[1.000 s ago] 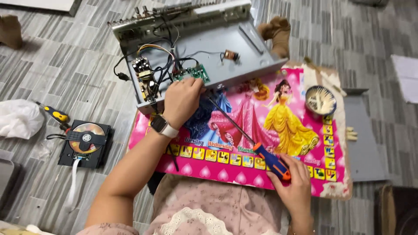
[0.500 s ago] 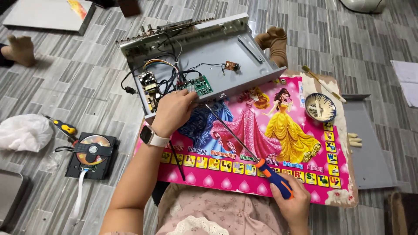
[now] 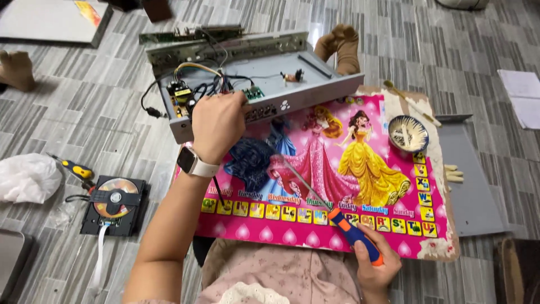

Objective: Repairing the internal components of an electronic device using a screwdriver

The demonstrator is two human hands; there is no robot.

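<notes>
The middle of the pink mat (image 3: 337, 163) lies open for a hand to pass. At its far edge the opened metal chassis (image 3: 253, 84) with tangled wires (image 3: 202, 84) blocks the way; a small bowl (image 3: 408, 133) crowds the right, and a disc drive (image 3: 114, 204) sits on the floor at left.

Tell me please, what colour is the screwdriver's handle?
Blue and orange screwdriver handle, head view.
</notes>
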